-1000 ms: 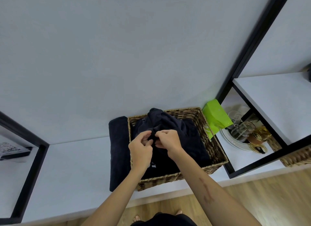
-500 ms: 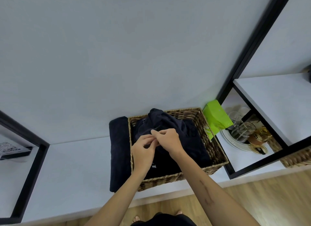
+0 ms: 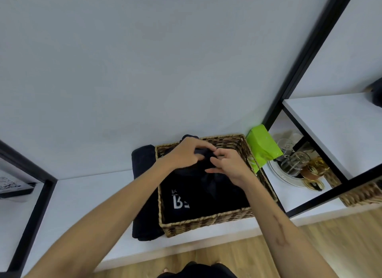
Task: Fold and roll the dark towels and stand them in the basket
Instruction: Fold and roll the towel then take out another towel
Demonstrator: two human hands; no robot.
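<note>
**Both hands on dark towel at far end of basket — soft, floppy load**

Handling (my read): the dark towel (image 3: 203, 166) is limp cloth, light, no stiffness, not fragile, not slippery. It'll sag and unroll if let go, so a roll needs holding across its width w/ both hands, thumb on top, fingers under the fold. Best grab pts look like the bunched ridge near the basket's far wall, then the free edge for tucking. The wicker rim could snag loops, so lift clear rather than drag.

Where things are, all rel. to the basket (image 3: 206, 222):
- Worked towel is inside it, bunched up toward the far wall; one peak pokes above the far rim.
- More dark cloth w/ white print (image 3: 179, 201) lies flat in the near half, inside.
- A folded dark towel (image 3: 143, 193) lies on the desk (image 3: 86, 197) just left of it, touching or nearly touching the left wall.
- Green box (image 3: 263, 147) just right of the far corner; glassware further right.

Hands:
- Left hand (image 3: 186, 153): curled, fingers closed over the top of the bunch, gripping cloth.
- Right hand (image 3: 228, 166): partly curled, thumb and forefinger pinching a fold at the bunch; other fingers looser. Motion blur, so exact pinch pt unclear.
- The two hands sit close, nearly touching, over the far half.
</note>
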